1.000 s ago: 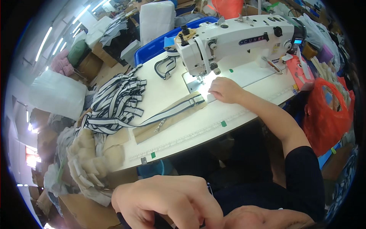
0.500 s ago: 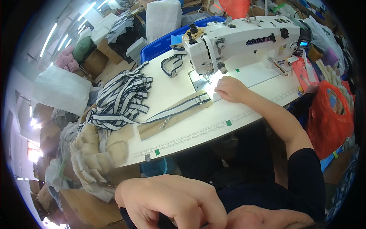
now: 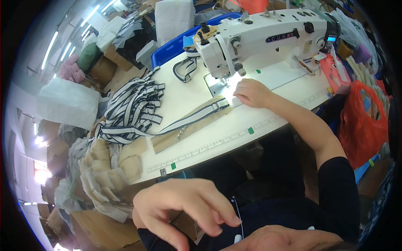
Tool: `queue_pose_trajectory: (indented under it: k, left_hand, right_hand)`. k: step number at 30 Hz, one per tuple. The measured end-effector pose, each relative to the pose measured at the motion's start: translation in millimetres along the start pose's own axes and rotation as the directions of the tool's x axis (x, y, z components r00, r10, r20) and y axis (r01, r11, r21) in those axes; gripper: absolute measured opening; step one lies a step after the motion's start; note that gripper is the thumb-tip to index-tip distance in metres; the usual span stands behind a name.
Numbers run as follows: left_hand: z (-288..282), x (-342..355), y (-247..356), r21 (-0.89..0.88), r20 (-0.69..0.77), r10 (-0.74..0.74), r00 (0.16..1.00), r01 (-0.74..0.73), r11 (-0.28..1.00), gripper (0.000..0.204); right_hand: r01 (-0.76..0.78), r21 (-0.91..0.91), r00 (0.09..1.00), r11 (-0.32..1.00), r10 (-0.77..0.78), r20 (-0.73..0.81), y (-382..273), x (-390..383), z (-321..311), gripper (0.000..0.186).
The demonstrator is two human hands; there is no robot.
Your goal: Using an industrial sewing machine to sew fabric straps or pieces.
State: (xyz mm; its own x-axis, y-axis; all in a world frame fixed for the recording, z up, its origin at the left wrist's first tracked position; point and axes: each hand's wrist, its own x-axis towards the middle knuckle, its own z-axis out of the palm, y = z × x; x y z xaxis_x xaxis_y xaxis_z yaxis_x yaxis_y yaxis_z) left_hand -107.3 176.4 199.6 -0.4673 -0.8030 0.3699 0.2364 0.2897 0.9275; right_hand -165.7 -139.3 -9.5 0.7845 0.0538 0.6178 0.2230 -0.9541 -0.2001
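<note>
A white sewing machine [image 3: 276, 37] stands on the pale table [image 3: 176, 96], its lit needle area [image 3: 226, 85] bright. My right hand [image 3: 252, 93] rests just right of the presser foot, fingers curled; what they hold, if anything, I cannot make out. Left of it, a striped strap with a buckle [image 3: 184, 121] lies along a beige fabric strip [image 3: 163, 143]. My left hand [image 3: 184, 209] is raised low in the foreground, near my dark shirt, fingers bent but apart and holding nothing; a thin white cord [image 3: 238, 209] hangs beside it.
A pile of striped straps [image 3: 130, 106] and beige fabric pieces [image 3: 98, 165] sit at the left. Behind the machine is a blue bin [image 3: 161, 58]. A red bag [image 3: 362, 134] hangs at the right edge, beside a pink item [image 3: 328, 73]. Boxes and wrapped bundles crowd the background.
My left hand has lifted slightly and its fingers have loosened and moved apart, uncovering the white cord. My right hand stays beside the needle. The view has shifted a little.
</note>
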Motion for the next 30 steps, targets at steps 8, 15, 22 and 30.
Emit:
queue_pose_trajectory:
  k: [8,15,22,30]
  left_hand:
    - [-1.7,-3.3,-4.7,-0.009,0.216,0.01,0.976,-0.009,1.0,0.042]
    - [71.3,8.3,-28.3,-0.044,-0.483,0.179,0.857,-0.228,0.973,0.08]
    - [116.0,89.4,-21.9,-0.15,-0.734,0.222,0.642,-0.471,0.869,0.031]
    - [109.1,50.3,-59.2,-0.179,-0.587,0.165,0.792,-0.326,0.928,0.038]
  right_hand:
    - [-0.013,0.0,1.0,1.0,0.013,-0.003,5.1,-8.1,-2.1,0.006]
    - [-0.002,0.037,1.0,0.999,0.001,0.023,-0.4,4.6,3.9,0.007]
    - [-0.009,0.017,1.0,1.0,0.009,-0.002,6.7,-1.4,3.2,0.006]
    - [-0.004,0.042,1.0,0.999,0.005,-0.015,2.4,-1.6,2.0,0.005]
